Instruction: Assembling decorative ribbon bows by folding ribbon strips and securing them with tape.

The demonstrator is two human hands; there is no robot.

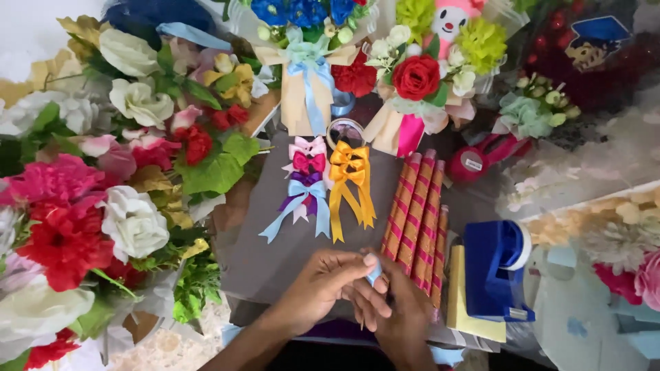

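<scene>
- Four striped paper rolls (414,209), red and tan, lie side by side on the grey bench (254,254) – just above the hands.
- Ribbon bows: approx five – pale pink, red, purple, blue bows (306,185) stacked, plus orange bows (349,180) beside them.
- One blue tape dispenser (496,269) at right, on a yellow pad (459,292); one clear tape roll (345,130) above the bows.
- Two wrapped bouquets (309,62) at top w/ flowers inside.
- Left hand (324,285) and right hand (399,312) meet, fingers closed on a small pale-blue piece (373,273) between them.
</scene>
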